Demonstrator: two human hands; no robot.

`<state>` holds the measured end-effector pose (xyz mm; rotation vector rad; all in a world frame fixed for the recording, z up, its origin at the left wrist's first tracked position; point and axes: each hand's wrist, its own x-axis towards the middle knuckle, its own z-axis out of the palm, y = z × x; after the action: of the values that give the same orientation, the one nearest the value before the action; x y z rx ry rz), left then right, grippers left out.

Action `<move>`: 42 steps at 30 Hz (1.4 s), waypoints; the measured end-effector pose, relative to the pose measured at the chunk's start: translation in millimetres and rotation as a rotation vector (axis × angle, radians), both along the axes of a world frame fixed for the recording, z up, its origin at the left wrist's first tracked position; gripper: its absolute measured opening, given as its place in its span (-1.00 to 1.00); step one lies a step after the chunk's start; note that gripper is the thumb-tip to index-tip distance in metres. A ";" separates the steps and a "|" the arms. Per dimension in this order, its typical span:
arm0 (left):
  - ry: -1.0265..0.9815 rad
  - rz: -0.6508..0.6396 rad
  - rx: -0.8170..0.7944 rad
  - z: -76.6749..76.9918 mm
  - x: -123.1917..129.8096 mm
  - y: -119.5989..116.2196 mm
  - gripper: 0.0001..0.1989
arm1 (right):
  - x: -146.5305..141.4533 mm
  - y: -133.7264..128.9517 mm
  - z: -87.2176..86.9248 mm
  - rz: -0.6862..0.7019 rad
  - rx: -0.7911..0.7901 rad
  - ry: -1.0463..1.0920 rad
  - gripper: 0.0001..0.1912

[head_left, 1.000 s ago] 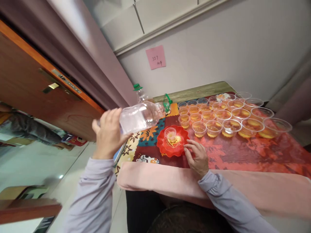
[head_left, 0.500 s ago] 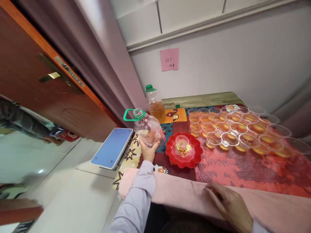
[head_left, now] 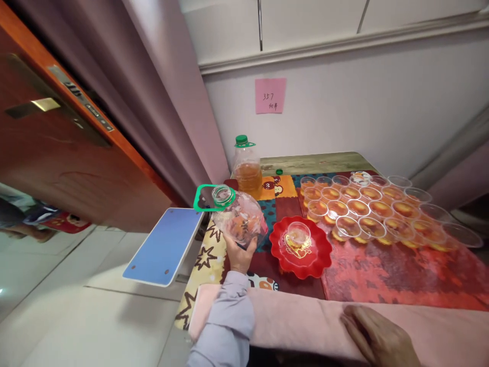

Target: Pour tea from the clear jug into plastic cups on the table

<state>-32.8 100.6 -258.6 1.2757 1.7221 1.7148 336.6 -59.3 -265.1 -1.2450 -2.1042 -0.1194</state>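
Observation:
My left hand (head_left: 239, 255) is wrapped round the lower part of a clear plastic jug (head_left: 239, 216) with an uncapped mouth and a green handle ring. The jug stands near the table's left side, tilted slightly left. Behind it is a second jug (head_left: 248, 176) of amber liquid with a green cap. To the right, a red scalloped plate (head_left: 280, 257) holds a clear cup (head_left: 299, 234). My right hand (head_left: 378, 334) rests at the pink cloth (head_left: 294, 318) along the front edge, its fingers curled together; what they hold, if anything, is hidden.
Several rows of clear cups (head_left: 359, 208) with amber liquid fill the table's right side. A green cap (head_left: 279, 172) lies near the back. A blue-topped stool (head_left: 166, 244) stands left of the table, near a brown door (head_left: 76, 163). A person's legs show at far left.
The view has shifted, so the table contents appear a little lower and to the right. My left hand keeps its hold on the jug. My right hand's fingers have curled in more.

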 end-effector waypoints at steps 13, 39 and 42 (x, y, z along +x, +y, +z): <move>0.036 0.103 0.049 -9.2 -10.4 0.7 0.05 | 0.1 2.3 -3.1 0.010 0.006 -0.020 -0.83; 0.166 0.001 0.082 -15.6 -14.0 22.0 0.06 | -6.6 5.5 5.5 0.004 -0.141 -0.055 -0.74; 0.181 0.001 0.079 -15.2 -14.3 23.5 0.10 | -7.3 5.8 6.2 -0.001 -0.143 -0.050 -0.74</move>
<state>-47.1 124.1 -273.8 1.5067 1.7688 1.7292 329.3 -53.5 -258.9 -1.3392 -2.1868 -0.0004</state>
